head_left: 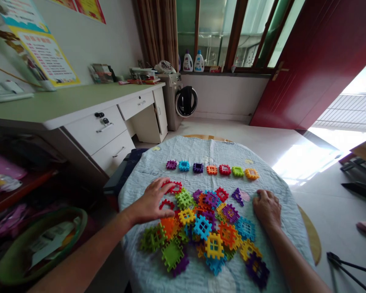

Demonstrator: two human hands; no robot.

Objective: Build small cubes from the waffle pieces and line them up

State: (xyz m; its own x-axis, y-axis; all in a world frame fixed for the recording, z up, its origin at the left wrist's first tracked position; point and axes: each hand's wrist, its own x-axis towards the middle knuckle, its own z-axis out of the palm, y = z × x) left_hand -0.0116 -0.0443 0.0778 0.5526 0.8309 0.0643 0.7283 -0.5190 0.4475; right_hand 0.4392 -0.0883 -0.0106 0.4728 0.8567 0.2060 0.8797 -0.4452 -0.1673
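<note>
Interlocking plastic tiles (207, 228) — mixed colours, heaped on quilted tablecloth (201, 150) between both hands. Left hand (152, 203): fingers spread, flat on red tile (173, 187). Right hand (266, 207): loosely bent, resting on cloth — just right of heap.

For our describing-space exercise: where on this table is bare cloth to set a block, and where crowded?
Bare cloth lies beyond the row of blocks, and in a narrow strip between row and pile. Crowded: the pile, between the left hand and right hand.
</note>
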